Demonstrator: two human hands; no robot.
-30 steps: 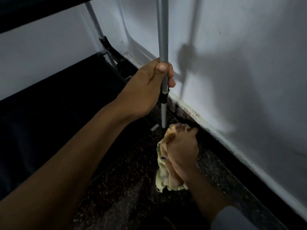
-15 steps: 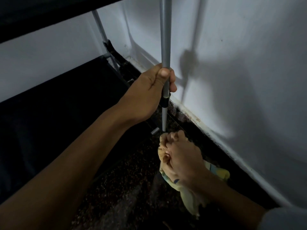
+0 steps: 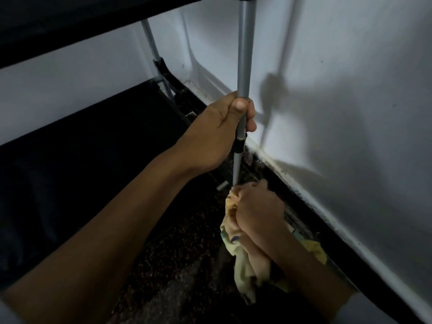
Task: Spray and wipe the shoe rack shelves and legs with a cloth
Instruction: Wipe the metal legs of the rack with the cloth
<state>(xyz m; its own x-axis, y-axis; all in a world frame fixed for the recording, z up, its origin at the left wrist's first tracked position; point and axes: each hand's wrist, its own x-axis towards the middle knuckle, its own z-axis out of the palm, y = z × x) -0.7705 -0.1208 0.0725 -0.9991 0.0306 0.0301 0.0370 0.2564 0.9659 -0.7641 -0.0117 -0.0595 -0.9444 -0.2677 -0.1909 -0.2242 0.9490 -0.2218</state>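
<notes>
Two hands, smooth metal leg (image 3: 244, 54), crumpled cloth (image 3: 245, 265).

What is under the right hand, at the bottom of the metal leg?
A yellow cloth, gripped by the right hand around the bottom of the metal leg. Cloth and hand cover the leg's foot. The left hand grips the leg higher up.

Your left hand (image 3: 217, 134): reaching forward on bare forearm running from lower left, fingers curling round grey leg (image 3: 244, 66), thumb lying against its front, nail facing camera. Your right hand (image 3: 257, 208): sitting lower and nearer, knuckles up, fingers closing in fist round bunched yellow cloth (image 3: 245, 265) at leg's foot. Right wrist bending upward; pale sleeve edge showing at bottom right corner.
</notes>
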